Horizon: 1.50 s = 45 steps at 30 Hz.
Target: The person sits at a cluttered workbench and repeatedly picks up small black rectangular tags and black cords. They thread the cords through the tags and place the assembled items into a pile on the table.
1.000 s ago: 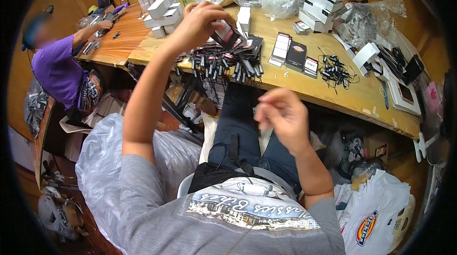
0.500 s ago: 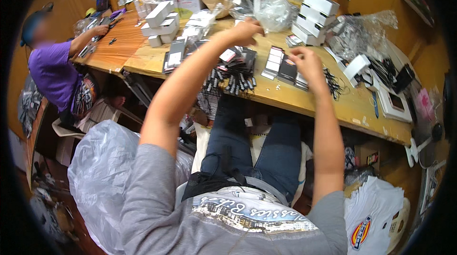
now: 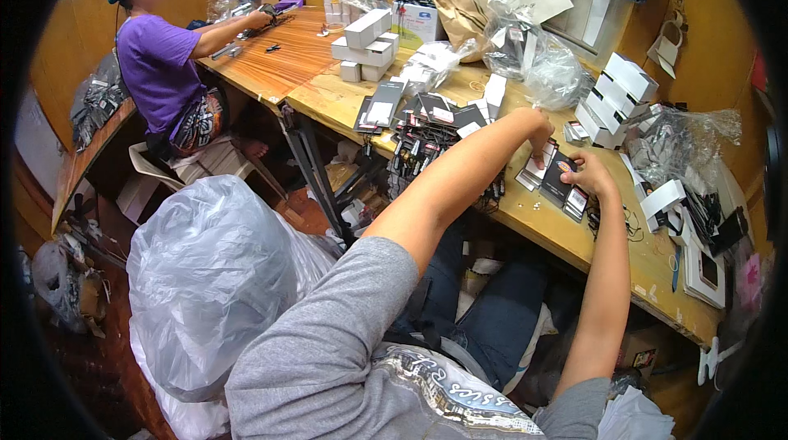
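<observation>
My left hand (image 3: 538, 128) reaches over the wooden workbench (image 3: 345, 99) and pinches a small flat card pack (image 3: 540, 167) beside a dark flat pack (image 3: 558, 180). My right hand (image 3: 587, 177) rests on the same dark pack, fingers curled on its right edge. A heap of black cable-like parts (image 3: 431, 144) and several dark flat packs (image 3: 386, 107) lie to the left of my hands.
White boxes (image 3: 365, 42) stand at the back left and white boxes (image 3: 620, 95) at the right. Clear plastic bags (image 3: 525, 38) crowd the back. A large grey bag (image 3: 209, 268) sits at my left. A person in a purple shirt (image 3: 160, 71) works at the far left.
The view swung left and my head turned. Both hands came together over the flat packs right of the cable heap; my right hand rose from my lap to the bench.
</observation>
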{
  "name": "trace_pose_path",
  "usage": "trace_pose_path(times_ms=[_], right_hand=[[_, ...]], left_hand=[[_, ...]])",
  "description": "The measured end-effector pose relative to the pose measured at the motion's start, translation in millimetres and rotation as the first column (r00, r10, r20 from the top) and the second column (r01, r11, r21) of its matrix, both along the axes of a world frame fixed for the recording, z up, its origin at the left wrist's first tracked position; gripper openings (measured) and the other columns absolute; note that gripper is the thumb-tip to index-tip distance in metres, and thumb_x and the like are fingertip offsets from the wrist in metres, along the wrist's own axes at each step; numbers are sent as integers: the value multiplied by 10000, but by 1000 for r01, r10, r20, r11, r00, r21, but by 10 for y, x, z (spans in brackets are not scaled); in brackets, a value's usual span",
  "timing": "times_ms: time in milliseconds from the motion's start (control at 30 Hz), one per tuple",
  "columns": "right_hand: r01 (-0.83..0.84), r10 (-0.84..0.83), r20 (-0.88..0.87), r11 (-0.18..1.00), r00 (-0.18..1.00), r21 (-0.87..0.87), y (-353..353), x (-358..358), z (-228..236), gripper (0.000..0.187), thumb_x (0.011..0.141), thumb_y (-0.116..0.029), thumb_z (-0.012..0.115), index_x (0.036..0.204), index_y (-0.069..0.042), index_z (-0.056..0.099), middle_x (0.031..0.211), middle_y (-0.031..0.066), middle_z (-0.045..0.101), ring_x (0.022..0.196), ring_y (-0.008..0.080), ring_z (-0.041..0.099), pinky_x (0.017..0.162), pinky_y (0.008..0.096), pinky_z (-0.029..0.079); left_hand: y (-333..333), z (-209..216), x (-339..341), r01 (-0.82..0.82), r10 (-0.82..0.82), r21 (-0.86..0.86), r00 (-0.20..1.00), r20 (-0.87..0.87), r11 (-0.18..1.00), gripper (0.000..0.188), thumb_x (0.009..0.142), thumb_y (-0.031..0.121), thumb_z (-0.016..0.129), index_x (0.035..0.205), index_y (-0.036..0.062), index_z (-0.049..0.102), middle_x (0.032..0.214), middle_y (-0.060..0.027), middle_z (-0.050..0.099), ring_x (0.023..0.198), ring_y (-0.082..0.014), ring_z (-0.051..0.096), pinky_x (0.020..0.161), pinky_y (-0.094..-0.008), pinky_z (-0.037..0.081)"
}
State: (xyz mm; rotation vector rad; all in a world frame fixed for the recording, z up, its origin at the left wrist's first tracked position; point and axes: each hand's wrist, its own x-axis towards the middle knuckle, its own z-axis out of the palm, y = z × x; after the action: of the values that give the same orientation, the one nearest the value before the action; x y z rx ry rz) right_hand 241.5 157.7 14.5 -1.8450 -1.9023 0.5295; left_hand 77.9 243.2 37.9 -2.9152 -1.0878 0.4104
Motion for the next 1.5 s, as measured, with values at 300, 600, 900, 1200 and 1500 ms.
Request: trace_pose_path(times_ms=[300,600,900,1200,1500], right_hand=[[86,-65,-99,970,993,225,8,-27,-80,451,514,-84,739,871,-12,472,736,86,538,634,178,520,548,283,427],[379,13,-727,847,687,373,26,-36,48,243,750,-26,538,983,-57,474,715,62,569,522,78,491,365,180,369],[300,347,-709,728,614,616,-639,-193,525,246,775,-108,552,1001,-61,469,737,33,587,596,28,502,419,138,341],[75,347,-644,843,682,533,-993,-459,508,208,778,-89,536,976,-37,506,651,10,519,555,42,479,432,148,359],[153,-174,70,960,982,236,-782,32,-78,316,608,-190,656,868,-18,601,835,163,558,792,284,536,722,347,407]], left_hand=[[-18,18,18,-89,88,5,991,101,996,950,398,482,746,1157,54,368,1193,-156,370,1096,-320,344,883,-383,329],[-48,209,-97,-132,259,-235,210,943,963,304,512,105,729,769,44,579,628,-78,565,577,-170,539,543,-283,425],[-897,562,-422,-32,163,-162,19,986,986,260,590,118,704,818,26,617,652,-71,606,559,-100,545,505,-219,412],[-1405,262,-371,307,519,-467,-114,847,829,288,653,136,674,850,-42,564,728,-64,572,651,-97,522,584,-212,412],[-1784,-101,-449,379,702,-596,-285,653,708,251,750,101,572,945,-51,531,855,-69,565,753,-97,528,676,-199,421]])
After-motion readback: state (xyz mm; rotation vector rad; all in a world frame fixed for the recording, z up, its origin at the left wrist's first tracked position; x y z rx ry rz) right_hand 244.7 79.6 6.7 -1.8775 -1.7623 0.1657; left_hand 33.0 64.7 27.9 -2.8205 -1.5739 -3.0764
